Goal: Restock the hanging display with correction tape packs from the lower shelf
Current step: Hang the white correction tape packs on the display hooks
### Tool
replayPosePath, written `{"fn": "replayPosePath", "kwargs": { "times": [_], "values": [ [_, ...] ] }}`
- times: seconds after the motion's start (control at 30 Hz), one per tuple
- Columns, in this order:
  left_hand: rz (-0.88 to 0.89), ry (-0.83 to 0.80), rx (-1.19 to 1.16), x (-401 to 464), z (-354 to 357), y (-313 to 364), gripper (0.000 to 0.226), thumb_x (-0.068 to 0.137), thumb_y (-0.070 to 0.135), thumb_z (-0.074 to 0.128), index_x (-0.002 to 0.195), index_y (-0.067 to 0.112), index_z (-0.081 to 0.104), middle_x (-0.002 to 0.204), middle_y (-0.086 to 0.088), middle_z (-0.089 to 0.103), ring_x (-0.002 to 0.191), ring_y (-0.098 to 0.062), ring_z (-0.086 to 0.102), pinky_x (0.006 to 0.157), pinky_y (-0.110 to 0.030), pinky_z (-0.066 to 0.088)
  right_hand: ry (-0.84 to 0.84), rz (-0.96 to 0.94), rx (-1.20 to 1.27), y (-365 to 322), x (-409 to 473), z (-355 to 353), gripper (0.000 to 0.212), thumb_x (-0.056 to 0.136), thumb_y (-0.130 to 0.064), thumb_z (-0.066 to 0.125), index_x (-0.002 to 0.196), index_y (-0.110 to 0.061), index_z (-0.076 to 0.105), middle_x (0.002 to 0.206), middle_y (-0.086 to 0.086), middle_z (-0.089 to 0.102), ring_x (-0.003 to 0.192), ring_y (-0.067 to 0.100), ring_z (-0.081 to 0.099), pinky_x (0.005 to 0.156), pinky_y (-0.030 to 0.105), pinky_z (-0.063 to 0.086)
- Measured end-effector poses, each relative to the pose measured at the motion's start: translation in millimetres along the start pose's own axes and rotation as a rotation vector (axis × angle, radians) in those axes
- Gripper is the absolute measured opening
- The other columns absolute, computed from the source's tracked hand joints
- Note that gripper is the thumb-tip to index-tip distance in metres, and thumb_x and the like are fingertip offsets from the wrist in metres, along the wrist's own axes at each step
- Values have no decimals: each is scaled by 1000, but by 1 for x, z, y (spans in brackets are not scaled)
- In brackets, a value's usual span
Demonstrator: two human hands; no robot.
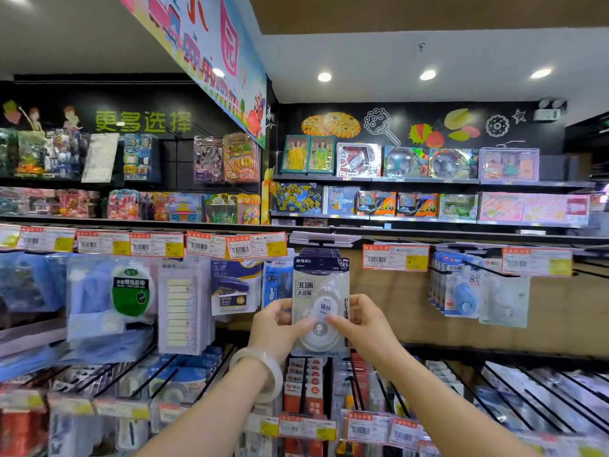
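A correction tape pack [320,291], dark blue at the top with a clear blister over a white round dispenser, hangs at the front of a row of like packs on a hook [324,240] of the hanging display. My left hand [276,328] grips its lower left edge, thumb on the front. My right hand [361,321] holds the lower right edge, thumb pressed on the blister. A pale bangle [263,371] sits on my left wrist.
Neighbouring hooks carry tape rolls [130,291], sticky tabs [181,308], staplers [232,288] and blue correction tapes [461,291]. Price tags [395,257] run along the rail. Lower slanted wire racks [306,380] hold more packs. Toy boxes [412,166] fill the shelves above.
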State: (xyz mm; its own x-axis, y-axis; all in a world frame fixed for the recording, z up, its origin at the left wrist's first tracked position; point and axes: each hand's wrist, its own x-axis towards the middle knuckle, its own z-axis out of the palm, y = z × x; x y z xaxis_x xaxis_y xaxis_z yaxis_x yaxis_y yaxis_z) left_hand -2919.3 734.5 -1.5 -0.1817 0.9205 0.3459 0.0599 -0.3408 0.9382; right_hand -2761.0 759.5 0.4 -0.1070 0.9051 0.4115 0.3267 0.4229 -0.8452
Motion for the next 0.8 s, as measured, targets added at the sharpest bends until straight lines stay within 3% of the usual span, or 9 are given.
{"fn": "replayPosePath", "kwargs": {
  "times": [0.3, 0.5, 0.8],
  "values": [
    [5, 0, 60, 14, -2, -10, 35, 73, 8, 77, 105, 12, 63, 88, -8, 73, 80, -20, 70, 70, -30, 57, 3, 30, -24, 6, 11, 6, 32, 85, -34, 67, 111, -26, 50, 101, -2, 65, 93, 18, 64, 85, 38, 55],
    [16, 6, 118, 22, 0, -15, 34, 75, 10, 76, 105, 17, 62, 87, -2, 72, 81, -16, 70, 69, -27, 57, 51, 5, -39, 7, 14, 9, 27, 86, -30, 66, 106, -24, 50, 91, -5, 62, 72, 6, 55, 60, 15, 45],
    [36, 88, 273, 35, 6, -25, 38, 74, 21, 78, 107, 17, 60, 91, 0, 68, 86, -15, 64, 79, -32, 54, 138, 37, -108, 17, 22, 15, 32, 84, -33, 69, 104, -17, 49, 79, -2, 49, 69, 9, 46, 62, 21, 44]
  ]
}}
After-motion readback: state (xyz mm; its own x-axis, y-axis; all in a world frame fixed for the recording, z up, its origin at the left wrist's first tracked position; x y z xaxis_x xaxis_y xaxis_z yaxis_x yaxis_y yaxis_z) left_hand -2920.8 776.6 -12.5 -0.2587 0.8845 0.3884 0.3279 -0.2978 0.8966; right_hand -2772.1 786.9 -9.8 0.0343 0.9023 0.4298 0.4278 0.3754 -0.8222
